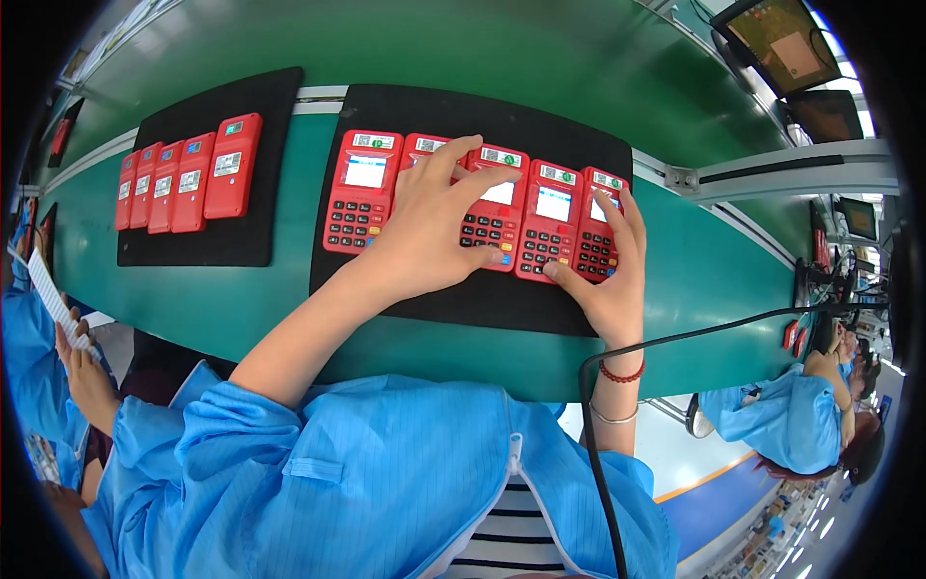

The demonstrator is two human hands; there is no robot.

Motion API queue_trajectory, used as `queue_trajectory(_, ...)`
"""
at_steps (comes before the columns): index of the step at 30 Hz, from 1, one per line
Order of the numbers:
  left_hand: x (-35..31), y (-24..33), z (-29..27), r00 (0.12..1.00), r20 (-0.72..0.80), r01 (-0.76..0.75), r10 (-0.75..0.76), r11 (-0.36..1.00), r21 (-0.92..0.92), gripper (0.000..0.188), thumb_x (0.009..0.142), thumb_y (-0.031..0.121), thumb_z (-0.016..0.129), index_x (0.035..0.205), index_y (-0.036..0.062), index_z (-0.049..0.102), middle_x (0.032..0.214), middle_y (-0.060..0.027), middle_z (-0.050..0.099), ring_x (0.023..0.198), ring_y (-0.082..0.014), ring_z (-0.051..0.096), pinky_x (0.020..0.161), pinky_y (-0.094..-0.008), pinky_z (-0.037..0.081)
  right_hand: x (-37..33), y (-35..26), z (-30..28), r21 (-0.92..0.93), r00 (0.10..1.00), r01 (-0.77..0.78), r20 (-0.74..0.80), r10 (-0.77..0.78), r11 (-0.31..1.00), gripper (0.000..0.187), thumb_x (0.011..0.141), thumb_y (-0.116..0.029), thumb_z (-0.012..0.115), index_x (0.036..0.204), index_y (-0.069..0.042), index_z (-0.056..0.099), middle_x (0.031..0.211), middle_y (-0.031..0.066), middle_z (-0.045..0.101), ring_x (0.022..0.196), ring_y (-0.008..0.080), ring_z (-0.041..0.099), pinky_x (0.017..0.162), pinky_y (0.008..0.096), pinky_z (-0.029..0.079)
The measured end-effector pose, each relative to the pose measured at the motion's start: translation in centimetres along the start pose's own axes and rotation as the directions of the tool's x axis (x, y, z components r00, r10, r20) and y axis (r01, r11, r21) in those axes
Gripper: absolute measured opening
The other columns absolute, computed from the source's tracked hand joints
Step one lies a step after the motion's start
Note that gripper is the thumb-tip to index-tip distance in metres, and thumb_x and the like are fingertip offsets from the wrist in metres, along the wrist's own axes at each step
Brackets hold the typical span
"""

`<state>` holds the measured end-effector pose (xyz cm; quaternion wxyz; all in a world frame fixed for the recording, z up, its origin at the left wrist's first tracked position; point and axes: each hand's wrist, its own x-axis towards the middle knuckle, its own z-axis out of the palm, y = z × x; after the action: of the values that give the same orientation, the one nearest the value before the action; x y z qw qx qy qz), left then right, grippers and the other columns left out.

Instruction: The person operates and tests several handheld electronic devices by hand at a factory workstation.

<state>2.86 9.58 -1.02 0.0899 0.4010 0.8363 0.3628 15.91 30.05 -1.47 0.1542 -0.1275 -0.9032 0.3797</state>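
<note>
Several red card payment terminals with keypads lie face up in a row on a black mat, their screens lit. My left hand is spread over the middle terminal and the one to its left. Its thumb rests by the lower keys of the middle one, and its fingers reach across the upper parts. My right hand is open over the rightmost terminal, fingers on its upper part. That thumb touches the lower keypad of the neighbouring terminal. The leftmost terminal is untouched.
Several more red terminals lie back side up on a second black mat to the left. A black cable runs past my right forearm. A metal rail stands at right; co-workers in blue sit on both sides.
</note>
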Motion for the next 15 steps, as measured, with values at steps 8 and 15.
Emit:
queue_trajectory(8,0.1,-0.3,0.3,0.998,-0.057,0.022,-0.024,0.999,-0.027,0.057,0.079,0.018,0.079,0.132,0.0203,0.058,0.145,-0.0132,0.041,0.126,-0.0312,0.046,0.109,-0.0477,0.034,-0.1,0.2,1.5,-0.075,0.993,-0.019,-0.122,0.009,0.997,0.068,0.076,-0.018,0.082,0.138,-0.014,0.052,0.153,0.0169,0.03,0.138,0.0356,0.034,0.111,0.0453,0.034)
queue_trajectory(15,0.0,-0.7,0.7,0.997,-0.07,0.025,-0.028,0.999,-0.039,0.056,0.078,0.017,0.078,0.13,0.0173,0.058,0.143,-0.0161,0.041,0.126,-0.032,0.045,0.109,-0.0502,0.03,0.0,0.4,1.6,-0.038,0.994,-0.033,-0.108,0.029,0.999,0.067,0.076,-0.019,0.082,0.136,-0.014,0.054,0.152,0.0173,0.031,0.138,0.0355,0.034,0.111,0.0461,0.034)
